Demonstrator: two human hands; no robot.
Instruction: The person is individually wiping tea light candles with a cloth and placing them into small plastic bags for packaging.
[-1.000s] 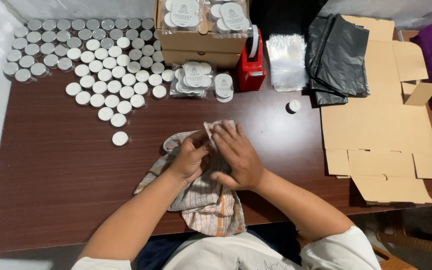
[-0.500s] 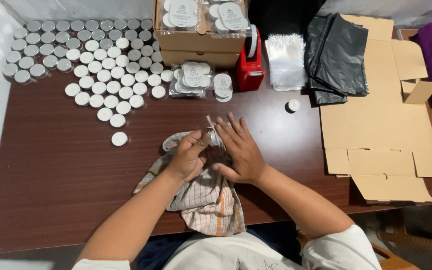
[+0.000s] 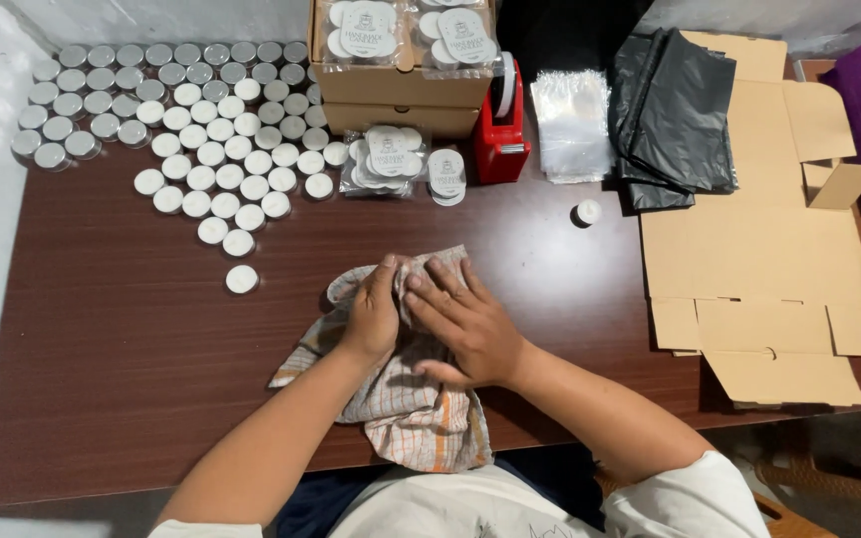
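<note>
Two open cardboard boxes (image 3: 403, 88) sit stacked at the back edge of the table (image 3: 102, 379), with clear packs of round white-labelled tins in the top one. A few more of those packs (image 3: 391, 159) lie just in front of the boxes, beside a red tape dispenser (image 3: 502, 130). Right of that: a stack of clear bags (image 3: 572, 125), a black bag (image 3: 672, 115), and flat cardboard (image 3: 759, 249).

Both hands are pressed onto a checked cloth (image 3: 411, 399) at the near edge. The left hand (image 3: 373, 317) is curled round a bunched part; the right hand (image 3: 462, 317) lies over it, fingers spread. Something may be wrapped inside, can't tell.

Dozens of small tins (image 3: 191, 120) crowd the back left, too many to count exactly. One tin (image 3: 242, 279) sits nearer the cloth, and another (image 3: 587, 211) sits alone by the black bag.
</note>
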